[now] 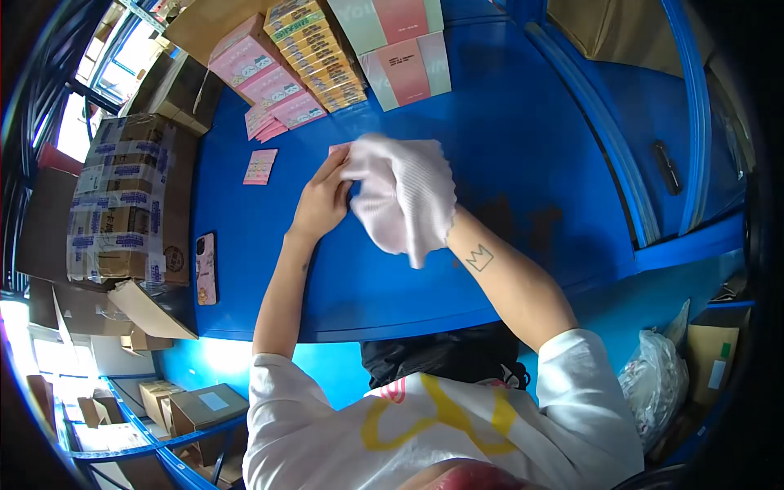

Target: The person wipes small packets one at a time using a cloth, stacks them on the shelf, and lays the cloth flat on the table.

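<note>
A pale pink ribbed cloth with a scalloped edge drapes over my right hand, hiding its fingers; the forearm comes out from under the cloth's lower right side. My left hand is closed at the cloth's left edge, its fingers bent around the edge of a flat pink thing. Most of that pink thing lies beneath the cloth, so its kind cannot be made out. To the left, a small pink printed packet lies on the blue table.
Pink boxes, stacked yellow boxes and larger pink-and-green boxes stand at the back. A phone in a pink case lies near the left edge, beside a taped carton. A dark tool lies right, beyond a blue rail.
</note>
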Motion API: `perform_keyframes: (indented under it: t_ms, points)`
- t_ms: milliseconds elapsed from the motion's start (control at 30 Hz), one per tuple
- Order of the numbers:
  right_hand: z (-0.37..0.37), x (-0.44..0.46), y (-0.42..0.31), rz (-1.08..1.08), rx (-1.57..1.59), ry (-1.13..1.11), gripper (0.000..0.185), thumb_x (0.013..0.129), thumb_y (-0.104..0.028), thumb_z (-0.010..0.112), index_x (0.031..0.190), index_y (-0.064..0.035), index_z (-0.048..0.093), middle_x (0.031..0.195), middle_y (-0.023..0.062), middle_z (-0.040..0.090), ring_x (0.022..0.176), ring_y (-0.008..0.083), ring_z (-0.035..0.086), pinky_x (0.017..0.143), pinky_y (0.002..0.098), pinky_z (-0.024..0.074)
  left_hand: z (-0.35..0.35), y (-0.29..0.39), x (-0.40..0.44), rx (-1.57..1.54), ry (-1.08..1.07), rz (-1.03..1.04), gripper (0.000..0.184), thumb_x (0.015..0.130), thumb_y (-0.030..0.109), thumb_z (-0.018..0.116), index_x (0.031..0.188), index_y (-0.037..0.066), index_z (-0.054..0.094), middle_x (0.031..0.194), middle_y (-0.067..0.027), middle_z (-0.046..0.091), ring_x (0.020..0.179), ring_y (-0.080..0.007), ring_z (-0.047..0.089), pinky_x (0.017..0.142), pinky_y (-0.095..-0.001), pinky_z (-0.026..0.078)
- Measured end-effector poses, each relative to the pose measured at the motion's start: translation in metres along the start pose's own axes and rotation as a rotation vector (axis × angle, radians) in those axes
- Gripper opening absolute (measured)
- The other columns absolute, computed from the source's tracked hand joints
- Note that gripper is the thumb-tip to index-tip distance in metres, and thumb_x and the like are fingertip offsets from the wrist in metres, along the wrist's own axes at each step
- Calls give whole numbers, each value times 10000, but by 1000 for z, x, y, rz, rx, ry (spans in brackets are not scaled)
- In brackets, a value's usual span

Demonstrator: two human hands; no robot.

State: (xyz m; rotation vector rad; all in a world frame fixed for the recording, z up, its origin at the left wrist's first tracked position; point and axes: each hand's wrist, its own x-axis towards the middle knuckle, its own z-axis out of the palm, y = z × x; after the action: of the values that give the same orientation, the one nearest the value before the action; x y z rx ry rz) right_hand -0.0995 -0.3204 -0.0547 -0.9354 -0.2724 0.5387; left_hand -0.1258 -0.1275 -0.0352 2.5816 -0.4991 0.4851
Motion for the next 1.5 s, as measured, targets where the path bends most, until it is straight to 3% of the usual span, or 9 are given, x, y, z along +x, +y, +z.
perform_keyframes:
  t_ms: [533, 767, 1000, 1067, 1200, 1333, 1400, 1467, 1500]
  points:
    - [25, -27, 19, 103, -41, 25, 493, 916, -360, 633, 1313, -106, 487, 1275, 110, 555, 1173, 245, 543, 1095, 422, 351, 38, -31, 87, -59, -1, -115, 346, 805, 8, 663, 1150, -17, 648, 1260, -151, 613, 937, -309, 644, 831, -333, 519]
    - [24, -23, 16, 210, -101, -39, 465, 905, -351, 653, 1269, -80, 552, 1222, 112, 605, 1123, 235, 583, 1079, 408, 378, 7, -42, 58, 30, 270, -65, 323, 787, 97, 695, 1094, 7, 659, 1157, -144, 639, 959, -324, 632, 837, -358, 514]
    - [39, -12, 17, 286, -133, -129, 443, 893, -342, 672, 1226, -54, 617, 1168, 115, 656, 1072, 224, 623, 1062, 394, 404, -37, -146, -9, 452, 267, -772, 475, 790, 245, 694, 1215, 65, 581, 1123, -178, 625, 1035, -363, 602, 870, -398, 497]
    - [44, -13, 15, 308, -83, -122, 448, 907, -349, 652, 1246, -62, 600, 1187, 114, 646, 1079, 224, 621, 1055, 389, 413, -41, -148, -18, 429, 280, -795, 494, 792, 256, 693, 1229, 62, 568, 1116, -177, 625, 1024, -359, 602, 861, -394, 499]
    - [43, -9, 4, 308, 78, -31, 462, 948, -372, 591, 1308, -84, 549, 1241, 112, 615, 1100, 225, 614, 1034, 375, 439, -48, -126, -8, 343, 301, -775, 552, 798, 289, 692, 1271, 54, 531, 1095, -176, 627, 993, -350, 602, 832, -380, 503]
    - [32, -3, -1, 287, 369, 7, 522, 989, -434, 484, 1390, -102, 452, 1345, 116, 543, 1199, 231, 562, 1044, 373, 437, -72, -36, 4, -200, 465, -684, 586, 774, 276, 712, 1275, 34, 528, 1091, -177, 621, 965, -309, 595, 806, -335, 502]
    - [28, -2, -7, 233, 411, -60, 523, 995, -442, 459, 1401, -113, 439, 1366, 110, 525, 1211, 234, 550, 1048, 383, 431, -57, 1, 0, -210, 475, -136, 596, 744, 257, 706, 1275, 33, 553, 1120, -184, 594, 944, -305, 579, 794, -340, 500]
    - [25, -3, -13, 128, 519, -215, 526, 1008, -458, 408, 1422, -133, 413, 1408, 97, 490, 1234, 240, 528, 1056, 403, 418, -31, 43, -6, -92, 244, 68, 530, 791, 249, 635, 1283, 64, 569, 1207, -212, 536, 984, -341, 547, 832, -425, 481]
    - [23, -6, -15, 78, 570, -291, 528, 1014, -465, 383, 1433, -144, 400, 1430, 90, 473, 1245, 243, 516, 1060, 412, 412, -17, 62, -9, -50, 76, 189, 529, 829, 237, 575, 1340, 102, 531, 1351, -239, 445, 1132, -392, 500, 936, -523, 428]
